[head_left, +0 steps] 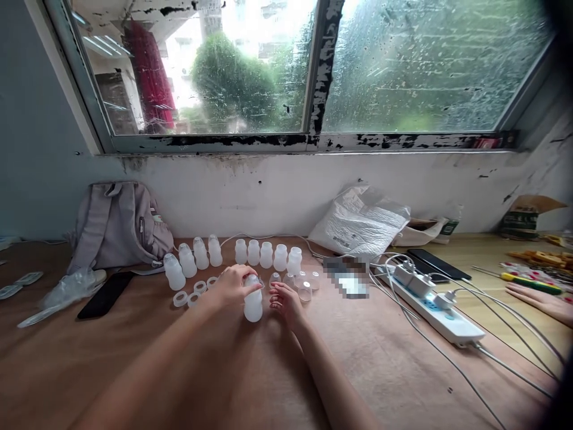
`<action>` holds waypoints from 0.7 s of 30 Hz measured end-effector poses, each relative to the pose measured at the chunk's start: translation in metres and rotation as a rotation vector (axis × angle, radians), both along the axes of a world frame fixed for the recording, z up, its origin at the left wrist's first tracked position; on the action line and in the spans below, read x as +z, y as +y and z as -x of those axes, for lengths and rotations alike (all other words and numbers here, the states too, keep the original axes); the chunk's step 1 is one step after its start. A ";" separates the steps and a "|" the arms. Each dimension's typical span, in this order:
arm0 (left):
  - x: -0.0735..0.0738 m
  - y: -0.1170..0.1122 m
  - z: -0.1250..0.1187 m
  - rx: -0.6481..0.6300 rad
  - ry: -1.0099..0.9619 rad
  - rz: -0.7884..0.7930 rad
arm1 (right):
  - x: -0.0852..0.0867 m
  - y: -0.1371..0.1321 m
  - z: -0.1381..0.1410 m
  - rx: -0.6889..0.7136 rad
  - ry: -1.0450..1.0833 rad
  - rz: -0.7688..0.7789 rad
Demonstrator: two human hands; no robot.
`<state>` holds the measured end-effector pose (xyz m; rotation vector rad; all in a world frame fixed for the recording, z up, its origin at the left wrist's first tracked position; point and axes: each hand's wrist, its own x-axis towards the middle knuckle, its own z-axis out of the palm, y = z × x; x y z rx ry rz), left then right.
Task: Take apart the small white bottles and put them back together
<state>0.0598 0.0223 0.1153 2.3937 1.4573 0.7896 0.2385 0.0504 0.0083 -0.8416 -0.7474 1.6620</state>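
My left hand [233, 285] is closed around the top of a small frosted baby bottle [253, 308], which stands upright on the brown table. Just right of the bottle, my right hand [289, 303] has its fingers loosely curled and apart, with nothing visible in them. Beyond its fingertips are a bottle nipple [274, 278] and several clear domed caps [305, 292]. White screw rings [180, 298] lie left of my left hand, partly hidden by it. Behind stand several bottles with tops fitted [174, 273] and a row of open-necked bottles [266, 255].
At left are a backpack [119, 224], a black phone [105, 295] and a clear plastic bag [74, 291]. A silver bubble mailer [360, 221] rests against the wall. On the right, a power strip [441, 316] trails cables; another person's hand [539, 303] lies near a screwdriver [530, 283].
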 end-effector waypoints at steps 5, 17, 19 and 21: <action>0.029 0.044 0.026 0.145 0.172 -0.008 | 0.003 0.001 -0.001 -0.005 0.020 0.006; 0.033 0.146 0.062 0.378 0.428 0.174 | 0.004 0.005 -0.010 -0.053 0.033 -0.001; 0.026 0.154 0.062 0.403 0.428 0.191 | 0.002 0.006 -0.012 -0.063 0.036 0.005; 0.018 0.159 0.062 0.426 0.420 0.196 | 0.002 0.008 -0.013 -0.071 0.039 0.005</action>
